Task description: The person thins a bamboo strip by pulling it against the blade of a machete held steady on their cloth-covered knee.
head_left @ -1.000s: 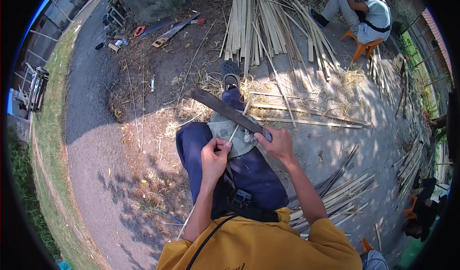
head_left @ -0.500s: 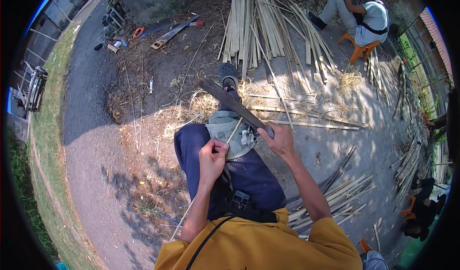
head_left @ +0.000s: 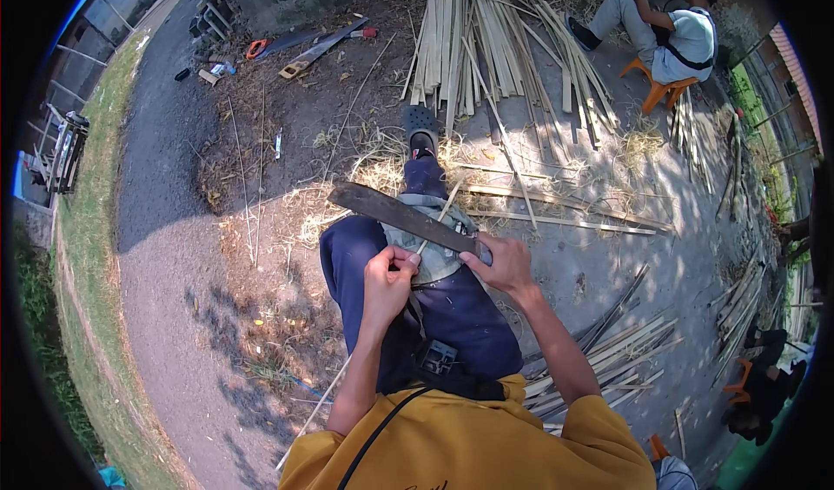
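My left hand [head_left: 388,286] is closed, pinching a thin pale strip of split bamboo or wood [head_left: 451,201] between thumb and fingers. The strip's long tail runs back under my left forearm. My right hand [head_left: 501,268] is wrapped round the handle end of a machete [head_left: 401,216] with a broad dark blade. Over my lap the blade lies crosswise on the strip, whose far end sticks out beyond it. A greyish-green cloth [head_left: 439,268] covers my thighs beneath both; whether the strip touches it I cannot tell.
Long pale strips [head_left: 473,47] lie heaped ahead, with another pile [head_left: 617,360] at my right. Curled shavings [head_left: 382,173] surround my foot. Two handsaws [head_left: 323,49] rest at the far left. A person [head_left: 686,43] sits on an orange stool [head_left: 660,86] at the far right.
The machete has come nearer to me and its tip has swung left. More of the strip now shows beyond the blade. My left hand has barely moved.
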A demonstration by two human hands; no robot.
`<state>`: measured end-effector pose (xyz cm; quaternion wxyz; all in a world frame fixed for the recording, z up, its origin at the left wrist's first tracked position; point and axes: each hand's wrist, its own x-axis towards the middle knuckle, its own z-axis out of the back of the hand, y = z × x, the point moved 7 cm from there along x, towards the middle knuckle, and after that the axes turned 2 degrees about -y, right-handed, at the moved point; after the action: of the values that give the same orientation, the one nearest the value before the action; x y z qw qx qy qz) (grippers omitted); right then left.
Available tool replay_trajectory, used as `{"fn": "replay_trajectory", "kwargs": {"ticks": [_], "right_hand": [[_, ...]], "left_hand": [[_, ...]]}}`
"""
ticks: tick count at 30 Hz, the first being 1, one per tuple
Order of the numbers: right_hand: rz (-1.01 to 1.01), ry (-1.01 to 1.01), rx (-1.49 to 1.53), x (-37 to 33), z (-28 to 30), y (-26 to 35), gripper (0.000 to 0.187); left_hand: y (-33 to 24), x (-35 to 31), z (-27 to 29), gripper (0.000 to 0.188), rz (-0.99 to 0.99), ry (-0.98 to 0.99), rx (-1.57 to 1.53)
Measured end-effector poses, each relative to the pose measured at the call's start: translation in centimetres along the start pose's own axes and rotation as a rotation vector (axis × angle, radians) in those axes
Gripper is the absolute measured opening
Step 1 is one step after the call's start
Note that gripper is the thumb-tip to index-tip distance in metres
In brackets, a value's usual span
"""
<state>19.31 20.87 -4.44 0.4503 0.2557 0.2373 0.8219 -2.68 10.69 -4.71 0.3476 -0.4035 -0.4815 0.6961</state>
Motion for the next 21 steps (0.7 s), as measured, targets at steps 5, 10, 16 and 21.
{"fn": "replay_trajectory", "kwargs": {"ticks": [5,10,16,21], "right_hand": [[-0.141,0.077,-0.013,1.4,0.1,-2.4,0.053],[-0.082,0.085,-0.005,-0.5,-0.6,-0.8,0.051],[-0.135,0.036,0.001,1.8,-0.4,-3.8,0.057],[-0.218,0.044,-0.018,2.4,0.6,-4.4,0.058]], "left_hand": [[0.0,0.3,-0.5,0.014,-0.002,-0.015,0.020],[0.8,0.3,-0.1,0.013,-0.040,-0.011,-0.014],[0.6,0.4,-0.2,0.012,-0.025,-0.011,0.014],[1.1,0.5,-0.2,0.010,-0.039,-0.029,0.019]]}}
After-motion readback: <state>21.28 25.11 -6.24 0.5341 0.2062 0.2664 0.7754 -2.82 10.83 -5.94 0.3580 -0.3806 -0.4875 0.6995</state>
